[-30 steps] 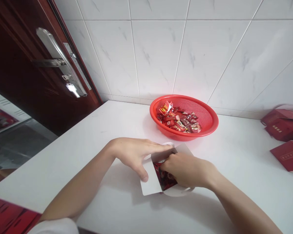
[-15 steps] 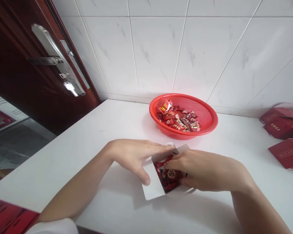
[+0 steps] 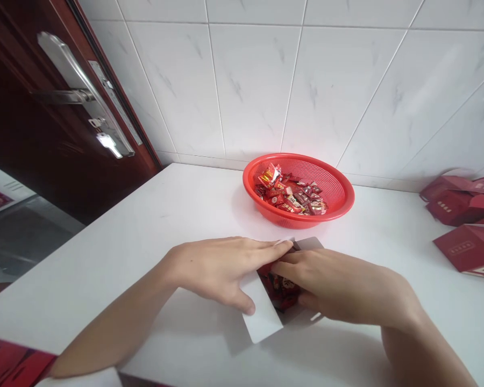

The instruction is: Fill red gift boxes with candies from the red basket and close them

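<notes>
An open box (image 3: 262, 309) with white inner flaps stands on the white table, filled with candies (image 3: 280, 287) in red wrappers. My left hand (image 3: 226, 274) holds the box from the left, its thumb on the near white flap and its fingers along the far edge. From the other side, my right hand (image 3: 326, 282) reaches in through the opening. Its fingers lie on or among the candies, and their tips are partly hidden, so whether they grip one does not show. Behind the box sits a red plastic basket (image 3: 339, 207) with more wrapped candies (image 3: 294, 196).
Several dark red boxes (image 3: 463, 250) lie at the table's right side. White tiles (image 3: 250, 80) line the wall behind. A brown door (image 3: 20, 134) with a metal handle and keys (image 3: 108, 144) is at the left. Something red (image 3: 12, 360) shows at the lower left.
My right hand has moved deeper over the candies, covering more of them. The box and my left hand have shifted slightly right and nearer; the whole view has moved a little.
</notes>
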The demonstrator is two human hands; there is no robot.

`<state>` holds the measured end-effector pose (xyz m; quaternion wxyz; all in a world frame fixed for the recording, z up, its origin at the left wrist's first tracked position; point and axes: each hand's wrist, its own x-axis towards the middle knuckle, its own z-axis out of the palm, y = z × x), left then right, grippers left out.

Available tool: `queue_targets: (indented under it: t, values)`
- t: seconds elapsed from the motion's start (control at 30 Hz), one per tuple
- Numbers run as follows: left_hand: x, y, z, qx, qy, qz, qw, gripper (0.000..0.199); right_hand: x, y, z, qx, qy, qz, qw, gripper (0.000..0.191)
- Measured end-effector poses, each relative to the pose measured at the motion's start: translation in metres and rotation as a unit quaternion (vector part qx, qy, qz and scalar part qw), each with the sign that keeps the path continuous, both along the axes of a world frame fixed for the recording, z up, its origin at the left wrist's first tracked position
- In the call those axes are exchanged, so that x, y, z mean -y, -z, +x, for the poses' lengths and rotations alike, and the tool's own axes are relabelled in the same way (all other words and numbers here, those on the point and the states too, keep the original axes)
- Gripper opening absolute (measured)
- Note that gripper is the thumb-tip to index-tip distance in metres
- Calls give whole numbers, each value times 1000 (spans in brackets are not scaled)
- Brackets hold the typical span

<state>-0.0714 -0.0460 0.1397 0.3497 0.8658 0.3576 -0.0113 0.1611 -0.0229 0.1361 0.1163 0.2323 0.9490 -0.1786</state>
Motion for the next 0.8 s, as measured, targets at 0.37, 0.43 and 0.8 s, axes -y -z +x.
queue_targets:
  t: [0.37, 0.43, 0.8]
  values:
    - [-11, 5, 1, -32, -10, -13, 999, 111, -5, 14, -36, 116, 33, 46, 992, 28]
    - [-11, 6, 0, -24, -9, -15, 1000, 111, -6, 14, -33, 116, 30, 44, 992, 28]
    - [-14, 8, 0, -3, 11, -29, 1000, 112, -6, 14, -38, 175, -15, 6, 984, 20]
